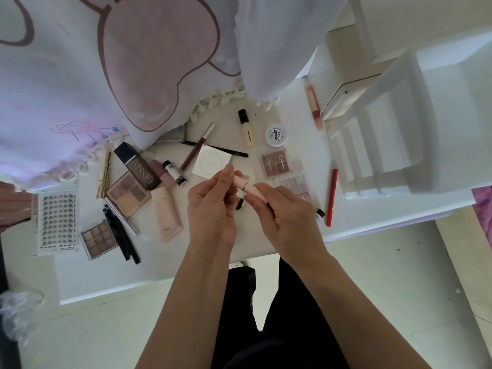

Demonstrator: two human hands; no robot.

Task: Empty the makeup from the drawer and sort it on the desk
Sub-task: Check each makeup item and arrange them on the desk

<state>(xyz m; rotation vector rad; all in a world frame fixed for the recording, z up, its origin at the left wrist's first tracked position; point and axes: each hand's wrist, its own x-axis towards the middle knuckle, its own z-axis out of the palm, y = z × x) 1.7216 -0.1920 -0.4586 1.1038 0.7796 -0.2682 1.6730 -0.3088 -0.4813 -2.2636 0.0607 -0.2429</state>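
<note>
Fingers: curled on both hands, pinching pink tube.
Left hand: holds tube's left end.
Right hand: grips right end.
Tube position: above white desk, near square compact.

The single camera is sitting on the person's head, looking almost straight down, hovering close over the white desk, its wide angle taking in the floor and the person's legs.

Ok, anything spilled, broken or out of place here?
Nothing spilled or damaged shows. Makeup lies scattered at mixed angles; a brown lip tube crosses a black pencil. Left hand and right hand hold a pink tube.
</note>
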